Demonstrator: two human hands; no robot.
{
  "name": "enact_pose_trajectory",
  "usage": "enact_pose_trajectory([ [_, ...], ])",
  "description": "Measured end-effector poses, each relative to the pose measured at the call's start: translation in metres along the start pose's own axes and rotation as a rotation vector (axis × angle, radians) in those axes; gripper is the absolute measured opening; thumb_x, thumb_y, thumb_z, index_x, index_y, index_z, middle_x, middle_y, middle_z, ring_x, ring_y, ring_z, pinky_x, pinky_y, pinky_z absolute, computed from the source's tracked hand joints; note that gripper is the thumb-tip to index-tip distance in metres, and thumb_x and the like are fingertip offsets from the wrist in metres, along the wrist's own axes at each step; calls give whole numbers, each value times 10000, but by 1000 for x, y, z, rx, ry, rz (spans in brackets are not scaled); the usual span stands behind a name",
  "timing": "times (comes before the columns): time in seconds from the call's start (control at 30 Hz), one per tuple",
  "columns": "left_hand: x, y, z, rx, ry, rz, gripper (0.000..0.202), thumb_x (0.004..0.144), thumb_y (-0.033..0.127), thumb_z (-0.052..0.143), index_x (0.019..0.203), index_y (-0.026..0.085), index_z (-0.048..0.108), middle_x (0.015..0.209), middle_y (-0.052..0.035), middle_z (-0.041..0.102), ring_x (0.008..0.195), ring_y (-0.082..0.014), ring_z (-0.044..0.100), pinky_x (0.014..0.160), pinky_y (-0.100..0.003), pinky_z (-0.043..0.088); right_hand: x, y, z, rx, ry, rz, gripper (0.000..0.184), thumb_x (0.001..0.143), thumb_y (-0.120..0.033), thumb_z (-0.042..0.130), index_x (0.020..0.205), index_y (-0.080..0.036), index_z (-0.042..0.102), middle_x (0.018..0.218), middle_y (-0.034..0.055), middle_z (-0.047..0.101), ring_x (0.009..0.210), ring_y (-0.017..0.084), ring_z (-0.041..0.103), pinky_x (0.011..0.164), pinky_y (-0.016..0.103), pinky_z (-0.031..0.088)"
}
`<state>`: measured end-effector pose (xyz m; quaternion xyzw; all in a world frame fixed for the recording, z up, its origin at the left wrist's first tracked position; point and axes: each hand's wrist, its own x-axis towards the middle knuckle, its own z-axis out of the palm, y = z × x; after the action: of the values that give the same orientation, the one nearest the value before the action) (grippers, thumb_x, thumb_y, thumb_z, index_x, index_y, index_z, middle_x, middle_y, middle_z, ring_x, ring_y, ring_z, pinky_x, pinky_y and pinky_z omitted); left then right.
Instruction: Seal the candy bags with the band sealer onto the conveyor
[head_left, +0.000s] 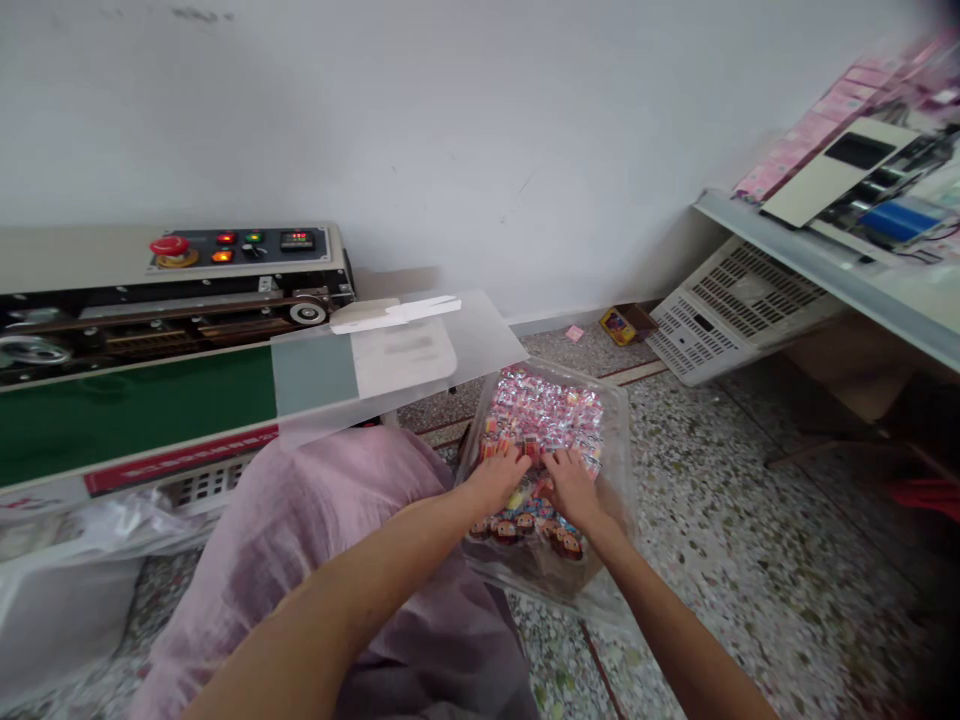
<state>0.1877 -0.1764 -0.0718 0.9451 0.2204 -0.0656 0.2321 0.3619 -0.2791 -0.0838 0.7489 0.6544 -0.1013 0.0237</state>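
Observation:
A clear plastic bin (616,420) sits low on the floor in front of my knees. In its far part lie many shiny pink small packets (544,400); nearer to me are brown-and-red pieces with printed cartoon faces (568,543). My left hand (499,478) reaches into the bin, its bent fingers closed over red-and-yellow packets (491,440). Close beside it, my right hand (574,488) curls its fingers and thumb around packets in the middle. The fingertips of both hands are partly hidden among the packets.
On the left stands a sealing machine with a red stop button (169,246), a green belt (135,398) and a translucent sheet (480,340) jutting toward the bin. To the right, a white crate (705,330) is under a table (825,275) bearing another device (844,165). A small yellow box (619,327) lies by the wall.

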Motion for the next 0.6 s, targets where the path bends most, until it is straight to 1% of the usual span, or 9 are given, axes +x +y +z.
enact_pose_trajectory([
  [0.07, -3, 2, -1, -36, -6, -57, 608, 818, 37, 545, 1385, 199, 395, 1383, -139, 488, 1178, -243, 599, 979, -344, 498, -2, -1, -4, 9, 14, -1, 412, 768, -164, 673, 1175, -184, 614, 1367, 188, 510, 1326, 371, 390, 1105, 549, 280],
  [0.13, -5, 3, -2, -63, -24, -120, 645, 807, 56, 568, 1414, 178, 387, 1423, -159, 462, 1200, -251, 596, 998, -340, 491, -5, -1, -5, 36, 3, -30, 384, 773, -149, 664, 1150, -203, 617, 1456, 159, 454, 1373, 345, 356, 1112, 517, 295],
  [0.2, -7, 3, -2, -78, -57, -169, 532, 815, 104, 588, 1335, 168, 493, 1417, -165, 470, 1161, -262, 626, 989, -345, 502, -8, -1, -4, 74, -42, -69, 385, 781, -129, 647, 1155, -211, 612, 1397, 129, 530, 1304, 287, 460, 1060, 435, 376],
  [0.3, -9, 3, 1, -82, -98, -211, 364, 829, 201, 628, 1191, 176, 597, 1407, -167, 472, 1129, -289, 650, 955, -374, 529, -14, -1, 0, 118, -113, -88, 402, 807, -129, 618, 1203, -190, 596, 1171, 108, 665, 1093, 239, 608, 914, 344, 464],
  [0.33, -9, 3, 4, -80, -106, -217, 389, 821, 230, 655, 1201, 178, 591, 1414, -172, 465, 1154, -304, 639, 954, -387, 532, -16, -2, 0, 125, -124, -84, 435, 814, -136, 614, 1245, -179, 579, 1152, 115, 674, 1078, 246, 617, 898, 342, 469],
  [0.4, -9, 5, 10, -76, -131, -216, 523, 787, 274, 723, 1270, 178, 548, 1397, -179, 487, 1190, -324, 620, 954, -408, 535, -19, -5, 1, 130, -131, -77, 586, 815, -144, 617, 1386, -158, 486, 1238, 155, 649, 1155, 277, 594, 927, 362, 461],
  [0.47, -8, 6, 17, -74, -166, -208, 646, 754, 308, 782, 1321, 162, 510, 1321, -176, 559, 1177, -327, 628, 952, -420, 537, -20, -8, 0, 134, -133, -73, 797, 801, -136, 623, 1529, -146, 299, 1365, 194, 579, 1247, 300, 543, 962, 380, 448],
  [0.53, -7, 7, 22, -74, -190, -201, 672, 773, 352, 791, 1343, 147, 498, 1260, -162, 610, 1145, -312, 643, 945, -431, 540, -20, -11, -1, 138, -141, -76, 930, 791, -120, 616, 1588, -152, 138, 1445, 209, 513, 1292, 305, 507, 978, 389, 443],
  [0.6, -6, 8, 24, -72, -191, -198, 605, 852, 401, 735, 1352, 150, 505, 1259, -141, 621, 1121, -285, 645, 938, -450, 542, -18, -13, -4, 139, -162, -91, 903, 791, -117, 608, 1585, -180, 184, 1433, 190, 525, 1286, 303, 507, 985, 396, 441],
])
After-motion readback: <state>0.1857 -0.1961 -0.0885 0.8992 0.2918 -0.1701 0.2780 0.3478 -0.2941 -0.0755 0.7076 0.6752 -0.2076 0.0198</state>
